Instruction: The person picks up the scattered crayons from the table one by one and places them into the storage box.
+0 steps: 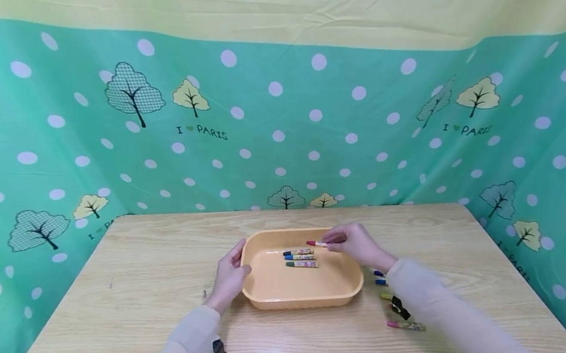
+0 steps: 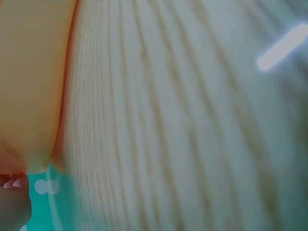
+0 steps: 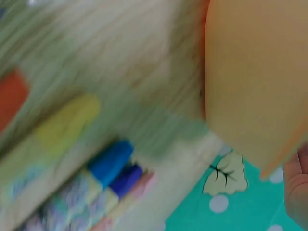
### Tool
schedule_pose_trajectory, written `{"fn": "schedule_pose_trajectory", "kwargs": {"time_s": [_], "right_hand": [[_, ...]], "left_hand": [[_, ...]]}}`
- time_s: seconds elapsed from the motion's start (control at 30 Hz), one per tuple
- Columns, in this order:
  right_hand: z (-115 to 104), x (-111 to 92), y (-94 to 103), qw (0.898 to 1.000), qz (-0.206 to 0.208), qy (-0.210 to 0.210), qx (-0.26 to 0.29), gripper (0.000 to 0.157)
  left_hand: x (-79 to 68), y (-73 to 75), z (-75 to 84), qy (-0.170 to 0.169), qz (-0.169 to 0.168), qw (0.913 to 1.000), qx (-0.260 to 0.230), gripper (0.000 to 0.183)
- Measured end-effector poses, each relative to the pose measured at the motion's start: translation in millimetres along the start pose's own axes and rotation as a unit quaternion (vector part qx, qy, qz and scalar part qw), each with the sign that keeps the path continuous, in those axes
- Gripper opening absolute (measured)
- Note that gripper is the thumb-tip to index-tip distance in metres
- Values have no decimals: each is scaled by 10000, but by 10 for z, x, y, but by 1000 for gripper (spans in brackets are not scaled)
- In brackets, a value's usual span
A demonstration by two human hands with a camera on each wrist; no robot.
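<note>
- The left hand (image 1: 230, 274) is gripping the left end of the orange tray (image 1: 304, 291), thumb over the rim; keeping that hold firm is probably preventing sliding.
- The right hand (image 1: 349, 241) is pinching the red-tipped crayon (image 1: 312, 243) with thumb and fingers nearly closed, holding it at the tray's far right part; whether it is touching the tray's floor, I cannot tell.
- A dark-tipped crayon (image 1: 301, 252), a blue-tipped crayon (image 1: 300, 257) and a green-tipped crayon (image 1: 302, 264) are lying in the tray, tips leftward; good placing is likely calling for parallel alignment, flat lowering and gentle release.
- A pink-tipped crayon (image 1: 406, 325) and others are lying on the surface (image 1: 140, 281) near the right sleeve (image 1: 429, 291); keeping that arm raised is probably avoiding nudges.
</note>
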State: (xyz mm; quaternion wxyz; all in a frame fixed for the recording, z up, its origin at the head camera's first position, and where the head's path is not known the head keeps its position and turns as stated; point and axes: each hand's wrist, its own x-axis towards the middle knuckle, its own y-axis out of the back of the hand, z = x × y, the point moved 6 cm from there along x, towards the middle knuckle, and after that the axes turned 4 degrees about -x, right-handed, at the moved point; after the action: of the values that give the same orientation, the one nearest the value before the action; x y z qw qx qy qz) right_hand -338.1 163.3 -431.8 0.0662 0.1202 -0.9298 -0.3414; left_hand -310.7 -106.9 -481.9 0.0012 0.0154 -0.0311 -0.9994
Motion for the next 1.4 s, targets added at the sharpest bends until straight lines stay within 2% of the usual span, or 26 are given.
{"fn": "schedule_pose_trajectory", "kwargs": {"time_s": [0.27, 0.4, 0.5, 0.67, 0.9, 1.4], "right_hand": [[12, 42, -342, 9995, -226, -68, 217, 26], [-34, 48, -505, 9977, -512, 143, 417, 25], [-26, 68, -575, 9957, -690, 47, 611, 26], [38, 121, -620, 9942, -740, -187, 764, 27], [37, 124, -661, 9936, -845, -108, 739, 27], [22, 87, -605, 9956, -720, -118, 592, 27]], "left_hand": [[2, -1, -29, 86, 61, 9999, 23, 70], [-6, 0, -26, 76, 28, 10000, -10, 70], [-2, 4, -18, 62, 15, 10000, -32, 69], [-1, 20, -23, 93, 53, 9999, 9, 70], [-25, 41, -30, 93, 60, 9999, 17, 71], [1, 2, -23, 113, 45, 9999, -45, 69]]}}
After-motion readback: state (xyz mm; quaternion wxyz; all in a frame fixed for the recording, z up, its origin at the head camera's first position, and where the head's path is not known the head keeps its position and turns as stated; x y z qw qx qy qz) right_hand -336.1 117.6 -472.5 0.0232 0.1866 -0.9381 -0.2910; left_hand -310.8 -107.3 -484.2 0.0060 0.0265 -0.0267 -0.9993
